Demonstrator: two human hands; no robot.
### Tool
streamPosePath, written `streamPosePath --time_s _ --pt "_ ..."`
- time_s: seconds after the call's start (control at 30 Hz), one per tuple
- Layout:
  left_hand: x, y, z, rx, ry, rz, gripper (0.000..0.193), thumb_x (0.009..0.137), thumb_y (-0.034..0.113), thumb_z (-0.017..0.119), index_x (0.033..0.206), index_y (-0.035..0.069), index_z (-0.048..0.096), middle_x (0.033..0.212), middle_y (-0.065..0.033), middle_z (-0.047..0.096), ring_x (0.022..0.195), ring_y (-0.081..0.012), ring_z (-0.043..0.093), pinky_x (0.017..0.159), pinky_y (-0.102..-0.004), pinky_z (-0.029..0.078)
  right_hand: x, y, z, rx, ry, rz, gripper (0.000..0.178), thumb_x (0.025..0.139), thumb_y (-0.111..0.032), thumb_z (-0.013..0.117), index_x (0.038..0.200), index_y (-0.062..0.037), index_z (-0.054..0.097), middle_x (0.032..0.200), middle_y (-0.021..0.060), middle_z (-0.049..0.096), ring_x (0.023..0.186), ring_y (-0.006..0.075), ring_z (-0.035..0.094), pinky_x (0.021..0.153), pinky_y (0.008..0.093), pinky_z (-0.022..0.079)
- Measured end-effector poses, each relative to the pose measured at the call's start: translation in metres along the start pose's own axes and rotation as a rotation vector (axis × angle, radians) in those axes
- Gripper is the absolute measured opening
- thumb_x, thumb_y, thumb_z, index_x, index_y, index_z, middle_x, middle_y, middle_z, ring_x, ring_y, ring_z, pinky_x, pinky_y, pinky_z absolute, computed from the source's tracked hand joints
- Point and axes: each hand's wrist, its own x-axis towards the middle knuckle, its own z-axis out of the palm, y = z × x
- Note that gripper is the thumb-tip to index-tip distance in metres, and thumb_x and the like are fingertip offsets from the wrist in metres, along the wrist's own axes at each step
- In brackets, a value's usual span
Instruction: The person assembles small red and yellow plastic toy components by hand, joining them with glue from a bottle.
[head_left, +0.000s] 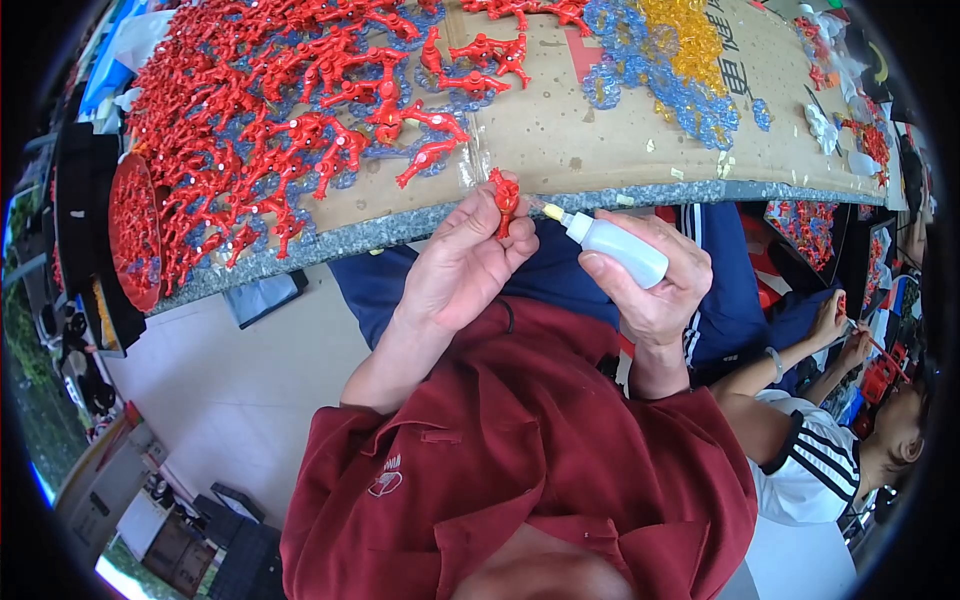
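Between the thumb and fingers of my left hand [462, 250] is a small red plastic figure [506, 203], held upright just off the table's near edge. My right hand [660, 275] is wrapped round a translucent white squeeze bottle [628, 252]. The bottle lies tilted, its yellow nozzle tip [552, 211] pointing left at the figure, with a small gap between them. Many similar red figures [335, 145] are spread over the left part of the table, with clear blue plastic pieces [375, 75] among and under them.
Brown cardboard [565, 130] covers the stone-edged table [390, 220]. Clear blue pieces [700, 115] and yellow pieces [690, 40] lie in a heap at the far right. A red round tray [135, 235] is at the left edge. On the right sits a co-worker [800, 440], hands holding a red piece.
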Motion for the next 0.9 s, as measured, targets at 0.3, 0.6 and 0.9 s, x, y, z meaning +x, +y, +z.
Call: streamPosePath --time_s 0.3,0.6,0.9 --pt "0.002 0.001 0.001 0.012 0.028 -0.007 0.029 0.088 0.017 0.055 0.112 0.003 0.048 0.096 -0.0096 0.056 0.078 -0.0152 0.053 0.077 -0.0299 0.045 0.002 -0.001 -0.005 0.046 0.005 0.007 0.032 0.061 -0.008 0.077 0.089 0.0025 0.065 0.066 0.0097 0.063 0.053 0.0133 0.058 0.047 0.0229 0.043" --pt "0.004 0.001 0.001 0.034 -0.024 -0.026 0.037 0.088 0.011 0.053 0.123 0.003 0.043 0.097 -0.0091 0.056 0.081 -0.0169 0.052 0.079 -0.0285 0.044 0.004 -0.001 -0.004 0.091 -0.030 0.027 0.031 0.061 -0.008 0.077 0.087 0.0026 0.066 0.067 0.0096 0.063 0.052 0.0131 0.058 0.046 0.0224 0.042" --pt "0.004 0.001 -0.003 0.043 -0.021 0.012 0.028 0.091 0.016 0.048 0.117 0.004 0.051 0.096 -0.0098 0.055 0.079 -0.0163 0.051 0.075 -0.0298 0.043 0.005 -0.002 -0.009 0.236 0.073 0.226 0.032 0.064 -0.003 0.075 0.092 0.0041 0.063 0.079 0.0095 0.065 0.069 0.0125 0.061 0.063 0.0221 0.048"
